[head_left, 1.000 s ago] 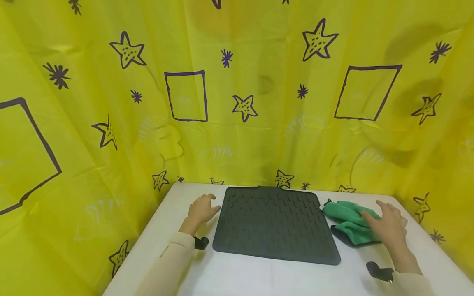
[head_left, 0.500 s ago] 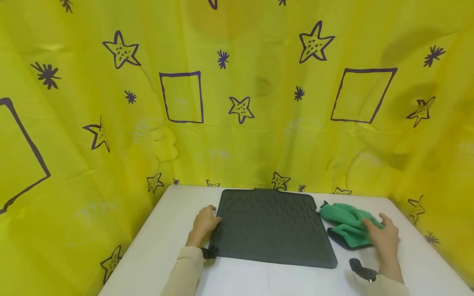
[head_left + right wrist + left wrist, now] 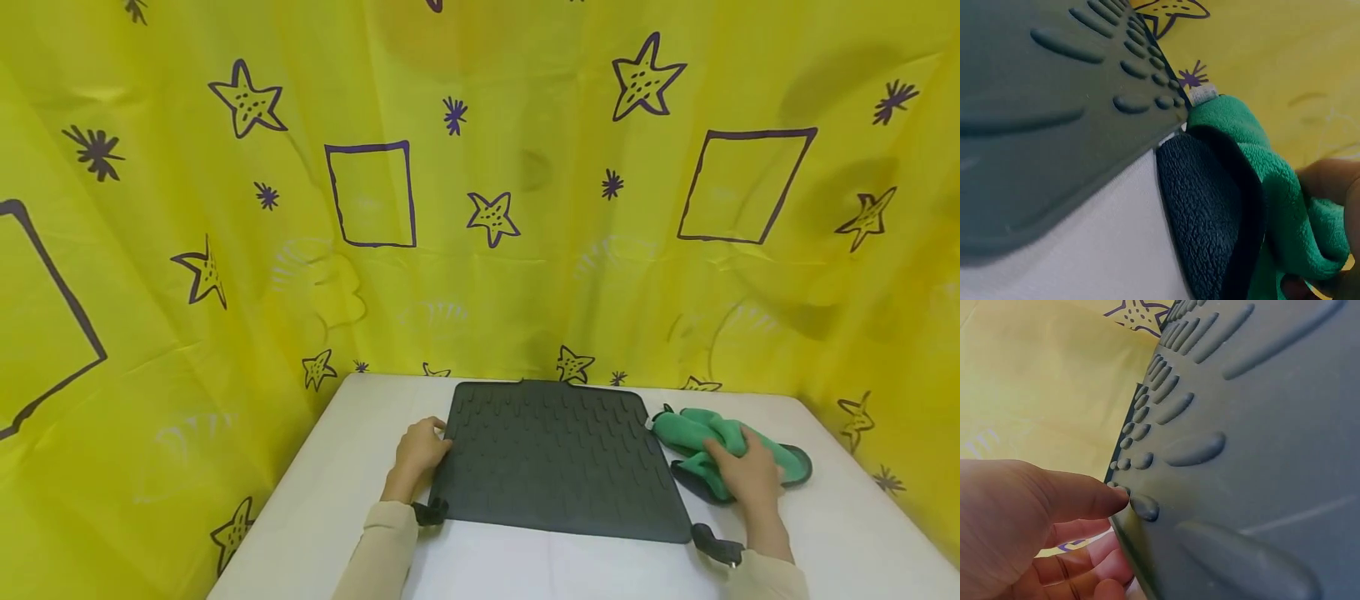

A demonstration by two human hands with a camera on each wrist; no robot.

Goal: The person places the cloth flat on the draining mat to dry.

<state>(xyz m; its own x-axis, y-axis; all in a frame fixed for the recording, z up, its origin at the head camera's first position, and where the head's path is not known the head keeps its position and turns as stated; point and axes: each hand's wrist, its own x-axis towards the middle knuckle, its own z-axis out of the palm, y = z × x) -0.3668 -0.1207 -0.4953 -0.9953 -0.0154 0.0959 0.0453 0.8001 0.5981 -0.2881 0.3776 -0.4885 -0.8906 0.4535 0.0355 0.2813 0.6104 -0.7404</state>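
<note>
A dark grey ridged drying mat (image 3: 558, 462) lies on the white table in the head view. At its left edge, my left hand (image 3: 420, 450) pinches it; in the left wrist view the thumb (image 3: 1094, 495) presses on top and the other fingers are under the rim. To the mat's right lies a crumpled green cloth (image 3: 678, 430) with a dark underside. My right hand (image 3: 752, 482) grips a bunched fold of it between thumb and fingers. The right wrist view shows the cloth's dark fleecy face (image 3: 1200, 206) and a small white label (image 3: 1202, 94) beside the mat's corner.
A yellow curtain (image 3: 532, 292) printed with purple stars and squares hangs behind and around the table (image 3: 510, 567). Black wrist camera mounts sit on the left wrist (image 3: 430, 512) and the right wrist (image 3: 716, 546), close to the mat's near corners.
My left hand has moved down and right onto the mat's left edge. My right hand has moved left and gripped the cloth, whose right part is now bunched, showing a dark-edged flap.
</note>
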